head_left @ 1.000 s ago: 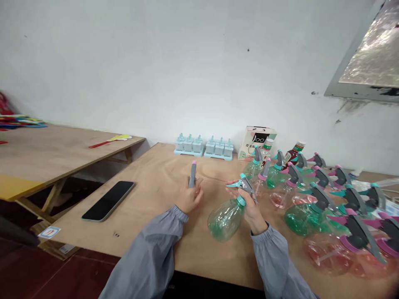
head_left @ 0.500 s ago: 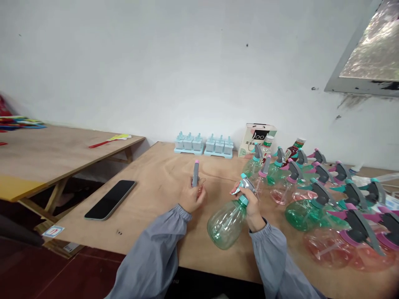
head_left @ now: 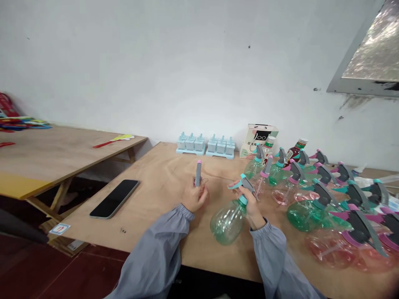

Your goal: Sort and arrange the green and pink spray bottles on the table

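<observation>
Wall (head_left: pixel 140 62): pale and plain, spanning the background.
Wooden tabletop (head_left: pixel 162 174): in front of me, its far edge near the wall.
Side tabletop (head_left: pixel 71 153): to my left, with a yellow section at its near end.
Spray bottles (head_left: pixel 302 216): crowded along my right, clear green and pink, with grey heads and teal or pink triggers.
Green spray bottle (head_left: pixel 227 222): in front of me, left of that crowd, tilted with its round base towards my lower left; I cannot tell whether the base touches the wooden tabletop.
Phone (head_left: pixel 115 199): lying dark-screened on my left.
Carton (head_left: pixel 248 143): standing at the back, behind the nearest far bottles.
Pale blue moulds (head_left: pixel 190 144): two sets side by side, left of the carton.
Right hand (head_left: pixel 251 205): wrapped around the green spray bottle at its neck and grey head.
Left hand (head_left: pixel 195 198): fingers curled, gripping a slim grey piece (head_left: pixel 198 172) by its lower end.
Slim grey piece: pointing upward, pink-tipped.
</observation>
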Tool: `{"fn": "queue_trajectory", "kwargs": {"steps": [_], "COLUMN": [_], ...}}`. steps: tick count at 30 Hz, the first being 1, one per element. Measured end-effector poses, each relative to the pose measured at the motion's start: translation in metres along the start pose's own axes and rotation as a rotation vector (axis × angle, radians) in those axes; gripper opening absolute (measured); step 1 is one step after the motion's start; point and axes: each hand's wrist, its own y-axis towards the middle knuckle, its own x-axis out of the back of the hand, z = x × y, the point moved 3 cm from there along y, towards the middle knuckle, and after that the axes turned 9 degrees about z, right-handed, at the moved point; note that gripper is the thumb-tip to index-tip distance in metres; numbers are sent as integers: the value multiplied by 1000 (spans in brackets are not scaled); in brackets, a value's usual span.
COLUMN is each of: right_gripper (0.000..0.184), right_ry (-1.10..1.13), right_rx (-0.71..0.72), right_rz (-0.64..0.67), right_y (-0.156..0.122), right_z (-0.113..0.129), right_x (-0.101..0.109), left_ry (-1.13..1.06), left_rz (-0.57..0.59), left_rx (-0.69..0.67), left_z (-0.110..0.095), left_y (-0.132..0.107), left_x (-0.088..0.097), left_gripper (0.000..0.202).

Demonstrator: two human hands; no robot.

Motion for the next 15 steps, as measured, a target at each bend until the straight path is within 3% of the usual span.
{"fn": "queue_trajectory", "kwargs": {"steps": [5,10,15], "right_gripper": [18,16,32], "right_ry": [-47,-177,-385], "right_rx": [23,43,155], "right_rz": [-63,-28,-187], "right_y": [-1,-2,-10], "right_z": [-2,-2,9], "right_x": [3,3,9], "left_ry": [-28,-42,-36], "left_rz": [2,14,-6], "left_rx": [23,49,30], "left_z": [4,3,2], "left_y": [-1,-1,0], "left_x": [-2,-2,-1], "left_gripper": [36,36,34]}}
